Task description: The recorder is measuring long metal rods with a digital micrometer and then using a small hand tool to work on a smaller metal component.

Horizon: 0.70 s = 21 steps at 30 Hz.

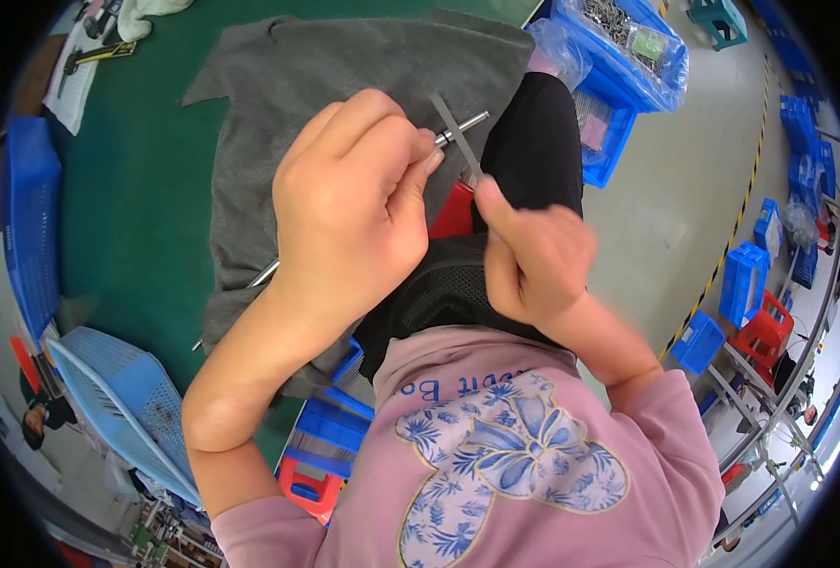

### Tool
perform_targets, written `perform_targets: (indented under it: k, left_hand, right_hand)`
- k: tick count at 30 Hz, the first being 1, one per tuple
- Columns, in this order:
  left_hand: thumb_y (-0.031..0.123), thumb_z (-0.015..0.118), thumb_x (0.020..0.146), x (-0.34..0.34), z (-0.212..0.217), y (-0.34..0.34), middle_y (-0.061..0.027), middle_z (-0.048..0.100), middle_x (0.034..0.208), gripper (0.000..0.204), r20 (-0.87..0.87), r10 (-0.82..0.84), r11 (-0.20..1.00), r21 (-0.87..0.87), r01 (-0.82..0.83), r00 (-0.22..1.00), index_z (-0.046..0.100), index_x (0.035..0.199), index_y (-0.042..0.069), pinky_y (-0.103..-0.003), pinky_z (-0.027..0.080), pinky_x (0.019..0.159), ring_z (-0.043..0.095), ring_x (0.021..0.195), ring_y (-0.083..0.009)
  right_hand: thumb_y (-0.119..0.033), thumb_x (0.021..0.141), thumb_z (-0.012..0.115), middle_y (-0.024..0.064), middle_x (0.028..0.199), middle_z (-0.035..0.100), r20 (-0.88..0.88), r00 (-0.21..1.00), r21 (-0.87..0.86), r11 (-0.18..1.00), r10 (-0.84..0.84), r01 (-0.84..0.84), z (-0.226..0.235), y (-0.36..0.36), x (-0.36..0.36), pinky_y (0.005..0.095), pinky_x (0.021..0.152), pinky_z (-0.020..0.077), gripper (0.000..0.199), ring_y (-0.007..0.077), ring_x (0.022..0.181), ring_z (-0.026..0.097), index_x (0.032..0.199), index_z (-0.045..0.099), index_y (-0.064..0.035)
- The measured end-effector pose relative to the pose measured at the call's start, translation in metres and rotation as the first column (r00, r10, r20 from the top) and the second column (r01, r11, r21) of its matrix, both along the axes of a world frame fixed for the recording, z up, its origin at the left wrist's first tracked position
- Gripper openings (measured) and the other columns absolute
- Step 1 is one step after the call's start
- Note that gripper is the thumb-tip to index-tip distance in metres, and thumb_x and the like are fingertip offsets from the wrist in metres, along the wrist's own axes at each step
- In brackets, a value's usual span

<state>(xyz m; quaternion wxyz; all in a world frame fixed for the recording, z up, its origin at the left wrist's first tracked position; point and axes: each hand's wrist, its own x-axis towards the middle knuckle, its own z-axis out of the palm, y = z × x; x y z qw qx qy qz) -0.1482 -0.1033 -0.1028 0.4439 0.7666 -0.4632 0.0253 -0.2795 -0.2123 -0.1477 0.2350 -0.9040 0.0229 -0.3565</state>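
My left hand [349, 185] is closed around a slim shiny metal rod [475, 123], whose stepped end sticks out past the thumb and fingertips. A metal length [265, 274] shows beyond my left forearm; I cannot tell whether it belongs to the same rod. My right hand [538, 251], slightly blurred, pinches a thin flat grey metal strip [458, 135], much like a file. This strip crosses the rod near its end, seemingly touching it. Both hands are above a grey cloth [344, 62] and my dark-clad leg [538, 142].
The cloth lies on a green tabletop [136, 199]. Blue bins [614, 166] with metal parts stand at the upper right. A light blue basket [126, 383] is at the left, and a hammer [98, 55] lies at the upper left. Red stools [766, 331] are far right.
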Motion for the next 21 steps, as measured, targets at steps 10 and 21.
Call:
perform_targets:
  k: [10, 21]
  left_hand:
    - [-0.006, 0.06, 0.057, 0.0, 0.002, -0.001, -0.0063, 0.047, 0.061, 0.013, 0.018, -0.006, 1.0, 0.013, 0.006, 1.0, 0.051, 0.063, 0.002, -0.031, 0.038, 0.049, 0.047, 0.055, -0.0237]
    - [-0.005, 0.061, 0.057, 0.0, 0.002, -0.001, -0.0071, 0.047, 0.062, 0.014, 0.042, 0.005, 1.0, 0.011, -0.006, 0.999, 0.051, 0.063, 0.001, -0.031, 0.038, 0.049, 0.047, 0.055, -0.0243]
  right_hand:
    - [0.009, 0.059, 0.054, 0.0043, 0.057, 0.054, -0.12, 0.993, 0.068, 0.998, 0.002, 0.007, 0.01, 0.005, -0.006, 0.0243, 0.04, 0.0312, 0.038, 0.0139, 0.04, 0.045, 0.096, 0.06, 0.0004]
    - [0.01, 0.054, 0.052, 0.0019, 0.049, 0.048, -0.123, 0.992, -0.053, 0.999, 0.003, -0.01, 0.034, -0.001, 0.017, 0.0239, 0.039, 0.0278, 0.044, 0.0112, 0.038, 0.041, 0.096, 0.061, -0.0009]
